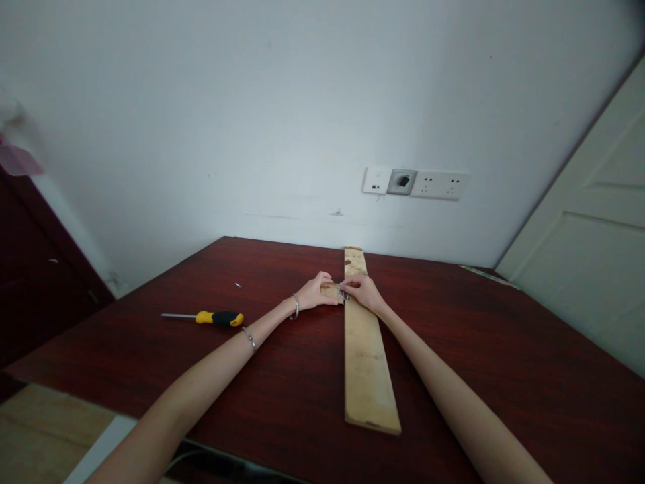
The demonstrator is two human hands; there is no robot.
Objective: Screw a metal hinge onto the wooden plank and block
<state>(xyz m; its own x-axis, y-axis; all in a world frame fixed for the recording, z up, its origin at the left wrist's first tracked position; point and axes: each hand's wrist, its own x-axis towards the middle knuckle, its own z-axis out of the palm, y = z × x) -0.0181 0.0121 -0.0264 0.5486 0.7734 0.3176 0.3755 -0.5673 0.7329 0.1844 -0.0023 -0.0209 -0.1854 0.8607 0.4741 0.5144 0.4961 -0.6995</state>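
Note:
A long pale wooden board lies lengthwise on the dark red table, its far end close to the wall. My left hand grips a short wooden piece set against the board's left edge. Where the two pieces meet there is a small metal part, perhaps a hinge, too small to make out fully. My right hand rests over the board with its fingertips pinched at that metal part. Whatever sits between those fingertips is hidden.
A yellow and black screwdriver lies left of my left forearm, its shaft pointing left. Beyond it is a small metal piece, perhaps a screw. Wall sockets sit above the table. A white door stands at right.

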